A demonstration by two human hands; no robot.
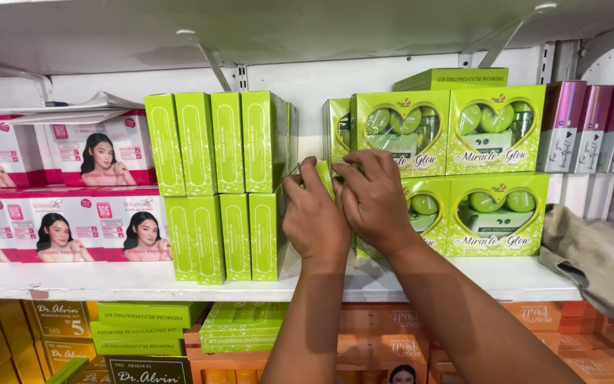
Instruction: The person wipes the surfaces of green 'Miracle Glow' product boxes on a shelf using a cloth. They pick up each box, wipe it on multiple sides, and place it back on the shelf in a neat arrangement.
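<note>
Both my hands reach into the gap in the middle of a white shelf (463,279). My left hand (314,220) and my right hand (372,199) together grip a lime-green box (325,175), held edge-on between two stacks. To the left stand upright lime-green boxes (214,142) in two tiers. To the right are lime-green boxes with heart-shaped windows (495,128), stacked two high; my right hand covers part of the lower left one.
Pink and white boxes with a portrait (58,227) fill the shelf's left end, papers lying on top. Pink-and-silver boxes (591,124) stand at the right above a beige cloth (598,259). Orange and green boxes (243,327) sit on the shelf below.
</note>
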